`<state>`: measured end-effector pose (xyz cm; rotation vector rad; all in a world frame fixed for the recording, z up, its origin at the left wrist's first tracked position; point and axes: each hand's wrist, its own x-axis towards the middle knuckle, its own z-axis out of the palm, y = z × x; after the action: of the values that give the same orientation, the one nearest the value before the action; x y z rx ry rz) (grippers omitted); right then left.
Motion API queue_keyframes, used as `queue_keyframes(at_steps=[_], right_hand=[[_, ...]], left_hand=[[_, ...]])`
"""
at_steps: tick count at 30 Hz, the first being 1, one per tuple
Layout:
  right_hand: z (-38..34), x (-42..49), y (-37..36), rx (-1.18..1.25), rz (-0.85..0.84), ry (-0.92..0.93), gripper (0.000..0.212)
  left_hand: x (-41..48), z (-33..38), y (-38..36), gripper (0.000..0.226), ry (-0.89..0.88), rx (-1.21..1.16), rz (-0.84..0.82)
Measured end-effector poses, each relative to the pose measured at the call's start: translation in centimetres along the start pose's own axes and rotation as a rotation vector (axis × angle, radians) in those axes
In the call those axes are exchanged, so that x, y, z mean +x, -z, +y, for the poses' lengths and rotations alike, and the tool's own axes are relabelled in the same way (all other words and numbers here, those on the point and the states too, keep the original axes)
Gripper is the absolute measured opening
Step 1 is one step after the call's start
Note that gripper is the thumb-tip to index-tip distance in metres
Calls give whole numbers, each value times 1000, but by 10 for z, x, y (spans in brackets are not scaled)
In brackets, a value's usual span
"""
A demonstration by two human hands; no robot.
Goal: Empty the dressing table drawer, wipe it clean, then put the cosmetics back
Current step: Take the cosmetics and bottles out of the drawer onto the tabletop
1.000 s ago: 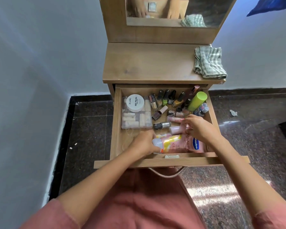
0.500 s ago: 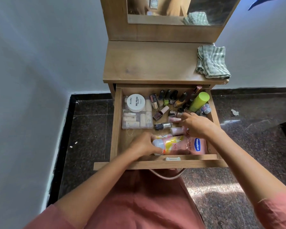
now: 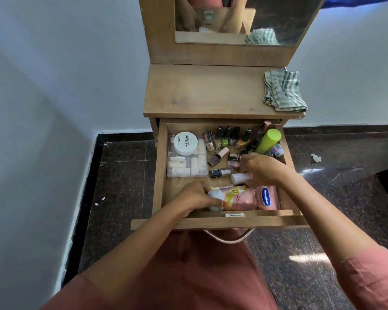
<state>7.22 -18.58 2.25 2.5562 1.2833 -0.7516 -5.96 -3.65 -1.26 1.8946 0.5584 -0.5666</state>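
Note:
The wooden drawer (image 3: 161,166) is pulled out and full of cosmetics. A pink Vaseline lotion bottle (image 3: 253,198) lies along its front wall. My left hand (image 3: 194,198) grips the bottle's white cap end. My right hand (image 3: 261,168) reaches over the middle, fingers curled round a small pale pink bottle (image 3: 240,177) and touching small nail polish bottles. A clear plastic box (image 3: 186,164) with a white round Zudio jar (image 3: 185,143) on it sits at the left. Several nail polish bottles (image 3: 227,136) and a lime green bottle (image 3: 268,140) line the back.
A green checked cloth (image 3: 282,91) lies folded on the right of the dressing table top (image 3: 199,92). A mirror (image 3: 238,19) stands behind. White wall at the left, dark granite floor (image 3: 121,186) around, and a metal drawer handle (image 3: 229,237) near my lap.
My right hand has moved a little farther back in the drawer, over the small bottles. My left hand stays on the lotion bottle's cap end.

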Motion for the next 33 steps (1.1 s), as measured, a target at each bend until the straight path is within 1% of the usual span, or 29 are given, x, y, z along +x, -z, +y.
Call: queue_keyframes(at_steps=[3, 6, 9, 12, 15, 17, 21, 24, 27, 30, 33], right_hand=[[1, -6, 3, 51, 21, -12, 47], [-2, -11, 8, 106, 62, -31, 39], [-8, -21, 17, 143, 148, -30, 47], [-16, -31, 31, 179, 227, 1, 42], [-27, -39, 47, 171, 289, 46, 41], [-32, -40, 56, 137, 337, 67, 39], [-32, -34, 72, 120, 493, 129, 38], [-27, -22, 84, 116, 604, 162, 37], [-22, -10, 96, 206, 660, 114, 45], [-14, 6, 107, 385, 695, 93, 43], [-3, 29, 118, 458, 725, 75, 41]], left_hand=[[-3, 1, 4, 27, 4, -134, -16], [-7, 1, 10, 23, 37, -290, -3], [-12, 0, 20, 33, 45, -382, 1], [-19, 1, 32, 41, 4, -447, 20], [-26, 8, 49, 29, -26, -528, 42], [-28, 15, 63, 27, -50, -552, 48], [-27, 29, 88, 37, -102, -599, 112], [-21, 40, 105, 34, -147, -606, 155], [-14, 56, 121, 34, -209, -621, 201], [-4, 78, 136, 29, -245, -655, 226], [15, 96, 149, 31, -250, -651, 264]])
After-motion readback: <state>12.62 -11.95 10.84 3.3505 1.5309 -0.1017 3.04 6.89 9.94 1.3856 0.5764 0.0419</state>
